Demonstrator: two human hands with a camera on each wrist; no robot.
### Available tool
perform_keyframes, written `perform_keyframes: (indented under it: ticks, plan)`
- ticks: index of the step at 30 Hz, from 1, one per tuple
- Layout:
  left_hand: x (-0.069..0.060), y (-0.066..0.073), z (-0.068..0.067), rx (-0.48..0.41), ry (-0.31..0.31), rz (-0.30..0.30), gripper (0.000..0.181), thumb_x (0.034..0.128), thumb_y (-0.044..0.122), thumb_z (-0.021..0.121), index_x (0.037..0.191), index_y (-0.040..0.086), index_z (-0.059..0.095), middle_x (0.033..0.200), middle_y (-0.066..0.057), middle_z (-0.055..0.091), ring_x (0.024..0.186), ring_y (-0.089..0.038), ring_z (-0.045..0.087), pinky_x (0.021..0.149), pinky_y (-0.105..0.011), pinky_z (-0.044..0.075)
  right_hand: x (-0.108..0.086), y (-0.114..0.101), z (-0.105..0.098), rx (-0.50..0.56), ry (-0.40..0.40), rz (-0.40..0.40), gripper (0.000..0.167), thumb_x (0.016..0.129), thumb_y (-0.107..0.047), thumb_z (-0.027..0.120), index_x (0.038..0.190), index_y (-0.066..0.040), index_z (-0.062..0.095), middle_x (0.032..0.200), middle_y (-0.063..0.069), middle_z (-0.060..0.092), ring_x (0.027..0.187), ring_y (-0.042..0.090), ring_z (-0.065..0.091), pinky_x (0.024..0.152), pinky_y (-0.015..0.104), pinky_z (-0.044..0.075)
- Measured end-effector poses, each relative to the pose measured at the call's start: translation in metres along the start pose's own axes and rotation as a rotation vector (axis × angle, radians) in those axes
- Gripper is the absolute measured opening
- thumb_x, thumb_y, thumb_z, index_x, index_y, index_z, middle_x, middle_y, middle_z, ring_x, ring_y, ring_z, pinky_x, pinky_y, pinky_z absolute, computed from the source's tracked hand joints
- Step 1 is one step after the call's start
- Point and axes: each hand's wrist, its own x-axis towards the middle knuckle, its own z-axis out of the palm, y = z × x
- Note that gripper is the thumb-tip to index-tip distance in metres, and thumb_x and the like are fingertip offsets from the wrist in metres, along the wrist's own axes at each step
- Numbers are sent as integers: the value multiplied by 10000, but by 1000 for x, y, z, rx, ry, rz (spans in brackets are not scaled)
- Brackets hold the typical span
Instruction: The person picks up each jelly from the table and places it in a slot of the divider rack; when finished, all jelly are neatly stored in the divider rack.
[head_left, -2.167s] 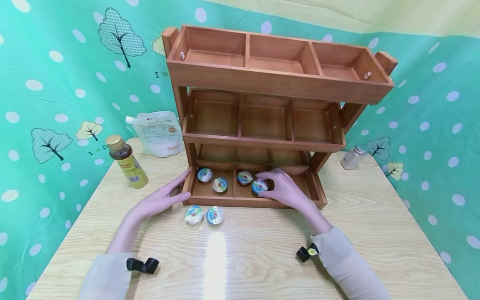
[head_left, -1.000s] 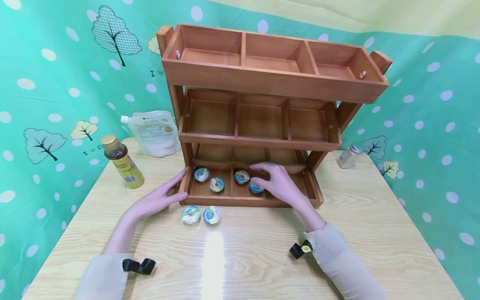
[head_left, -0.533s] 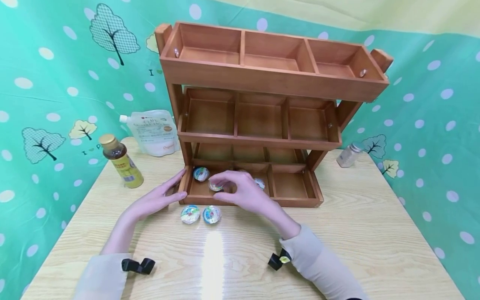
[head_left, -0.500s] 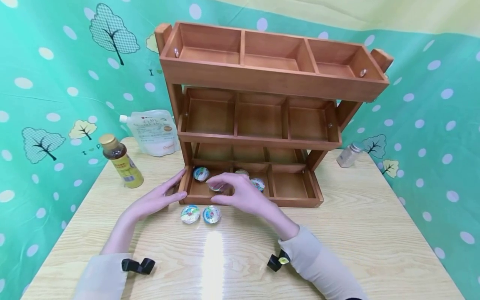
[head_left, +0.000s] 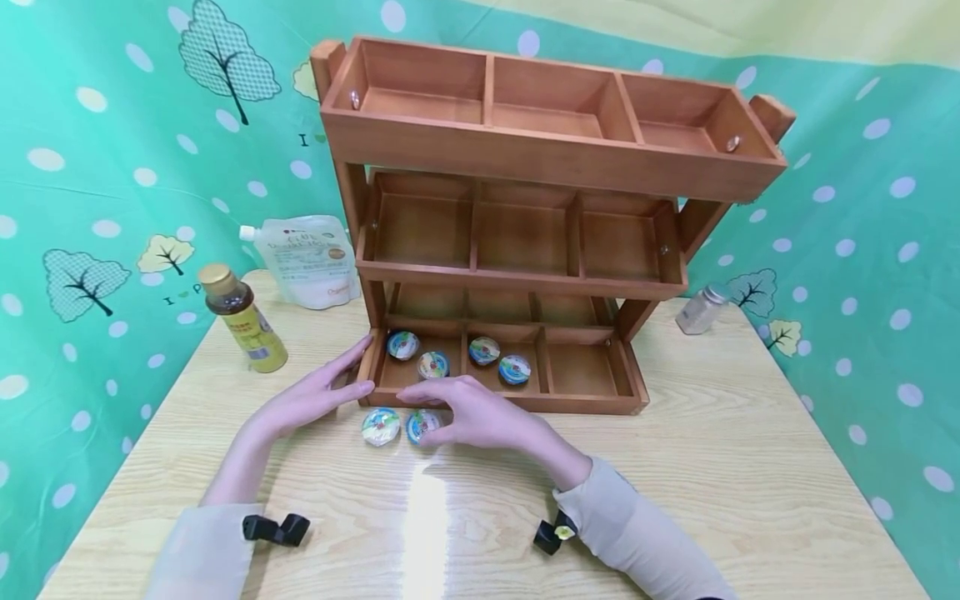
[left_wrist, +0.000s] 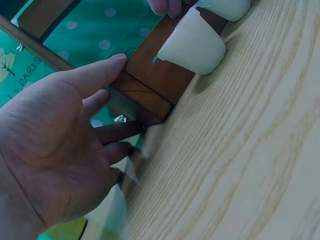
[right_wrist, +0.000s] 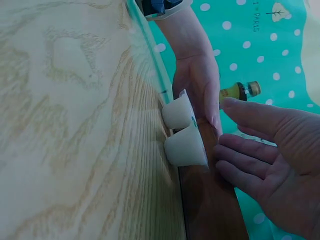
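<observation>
White cup [right_wrist: 185,147] stands upright, lid [head_left: 420,423] facing up, beside the right hand [head_left: 482,414].

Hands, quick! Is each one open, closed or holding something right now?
Left hand: open, touching the end of the wooden rack.
Right hand: open at a small cup in front of the rack, not gripping it.

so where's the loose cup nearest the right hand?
Head view, left of centre: the cup is on the table in front of the rack's bottom tier, right of the other loose cup, partly covered by the right hand.
</observation>
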Motion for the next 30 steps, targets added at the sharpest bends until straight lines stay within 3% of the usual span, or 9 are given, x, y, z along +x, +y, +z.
perform_keyframes:
  ticks: [3,9,30]
  plan:
    - [0,0,0,2,-1,-4,774,1057,433,541,1665,335,73,1761,-75,34,1608,-451,45,1259,-698,121,-1,0,1,-46,-31,8,645,904,-260,805,1497,-229,553,1500,-94,595,1404,78,536,1192,332,443]
    - [1,2,0,3,-2,-13,769,1059,441,536,1665,338,73,1761,-72,37,1608,-449,50,1259,-696,129,-1,1,3,-78,-64,12,659,884,-240,824,1487,-241,558,1482,-96,608,1360,59,562,1133,283,487]
    - [0,0,1,3,0,-23,777,1060,444,528,1669,320,61,1761,-83,27,1606,-458,46,1253,-708,130,2,4,10,-156,-79,21,559,892,-204,811,1416,-137,628,1422,-17,663,1321,86,607,1112,259,505]
